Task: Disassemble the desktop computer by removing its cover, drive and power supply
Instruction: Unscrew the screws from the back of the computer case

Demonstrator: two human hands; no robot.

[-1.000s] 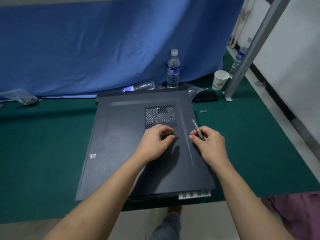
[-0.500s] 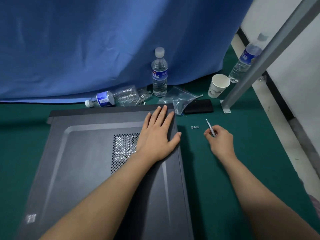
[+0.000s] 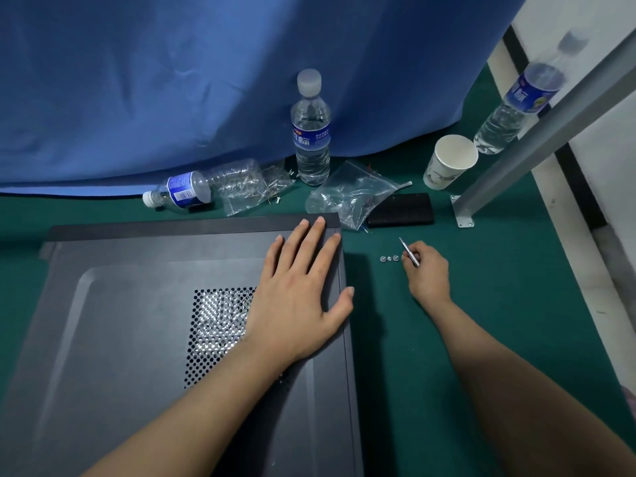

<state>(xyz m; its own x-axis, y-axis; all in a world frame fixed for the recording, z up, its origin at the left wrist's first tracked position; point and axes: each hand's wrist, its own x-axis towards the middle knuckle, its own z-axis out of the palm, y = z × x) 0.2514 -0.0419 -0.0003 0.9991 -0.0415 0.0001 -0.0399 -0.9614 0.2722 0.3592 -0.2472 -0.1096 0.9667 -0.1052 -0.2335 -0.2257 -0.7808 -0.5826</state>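
Observation:
The dark grey desktop computer (image 3: 130, 339) lies flat on the green mat, its side cover with a perforated vent (image 3: 216, 325) facing up. My left hand (image 3: 303, 294) rests flat and spread on the cover near its far right corner. My right hand (image 3: 428, 273) is on the mat to the right of the case, closed around a thin silver screwdriver (image 3: 407, 251). A few small silver screws (image 3: 389, 258) lie in a row just left of its fingertips.
Behind the case stand an upright water bottle (image 3: 311, 132), a lying bottle (image 3: 186, 192), plastic bags of screws (image 3: 354, 194), a black flat device (image 3: 401, 210) and a paper cup (image 3: 451, 163). A grey metal post (image 3: 537, 142) and another bottle (image 3: 516, 105) are at right, before a blue curtain (image 3: 172, 80).
My view moved closer and to the far right of the case. My left hand went from fingertips on the cover to lying flat. My right hand left the cover and came down beside the screws.

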